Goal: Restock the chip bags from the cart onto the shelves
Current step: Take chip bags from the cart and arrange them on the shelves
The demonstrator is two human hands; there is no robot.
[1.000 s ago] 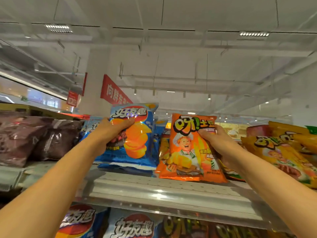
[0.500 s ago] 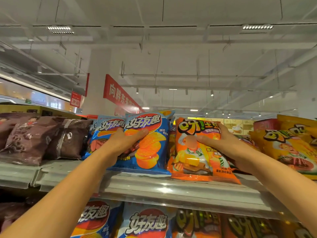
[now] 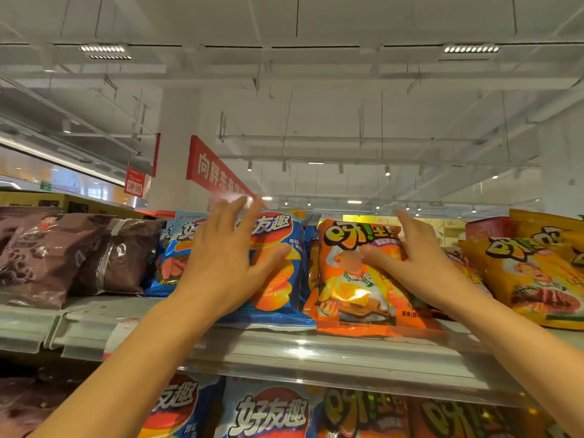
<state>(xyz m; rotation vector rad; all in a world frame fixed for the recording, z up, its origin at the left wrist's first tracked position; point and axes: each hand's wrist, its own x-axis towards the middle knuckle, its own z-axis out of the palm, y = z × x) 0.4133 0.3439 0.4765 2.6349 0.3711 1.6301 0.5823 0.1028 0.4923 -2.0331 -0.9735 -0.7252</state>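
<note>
- Reaching up from the bottom edge of the view, two bare forearms rise toward the top shelf [image 3: 316, 349]; a clear plastic strip runs along its front edge
- below that shelf, a lower row shows the tops of blue bags [image 3: 268, 412] and orange bags [image 3: 363, 415], partly cut off by the frame
- the left hand [image 3: 227, 263] lies flat against the front of the blue chip bag [image 3: 278, 279], fingers straight and spread, thumb stretched out to the right across the printed chips; it presses rather than grips
- the right hand [image 3: 420, 263] lies on the right part of the orange chip bag [image 3: 354, 279], fingers extended upward along the bag's edge, thumb pointing left across its face; nothing is pinched
- both bags stand upright on the top shelf, touching side by side, blue on the left, orange on the right
- another blue bag [image 3: 170, 257] stands just behind and left of the first; brown bags [image 3: 47, 254] lie further left
- yellow bags [image 3: 537, 273] lean at the right end
- far behind, a red hanging banner [image 3: 215, 172] with white characters, a white ceiling and light strips
</note>
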